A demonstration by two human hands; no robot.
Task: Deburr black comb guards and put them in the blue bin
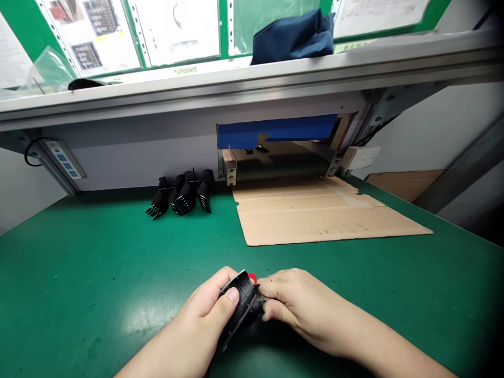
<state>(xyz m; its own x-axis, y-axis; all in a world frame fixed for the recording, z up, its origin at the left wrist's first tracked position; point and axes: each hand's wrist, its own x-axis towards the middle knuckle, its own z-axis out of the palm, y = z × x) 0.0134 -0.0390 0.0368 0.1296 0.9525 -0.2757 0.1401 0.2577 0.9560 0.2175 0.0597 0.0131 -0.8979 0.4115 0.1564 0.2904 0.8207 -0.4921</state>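
My left hand (214, 310) is wrapped around a black plastic part (241, 304) with a curved, ribbed inner face, its thumb pressed on that face. My right hand (293, 302) is at the part's right end, thumb and forefinger pinched close together against it. What lies between those fingertips is too small to make out. A bit of something red (252, 278) shows behind the part, near the left fingertips. Both hands are just above the green tabletop.
Several black comb-like parts (187, 194) lie at the back left of the green table (118, 252). A flat cardboard sheet (315, 215) runs out from an opening under the shelf (197, 89). A power strip (65, 159) is at the left, and a dark blue cloth bundle (293, 37) rests on the shelf.
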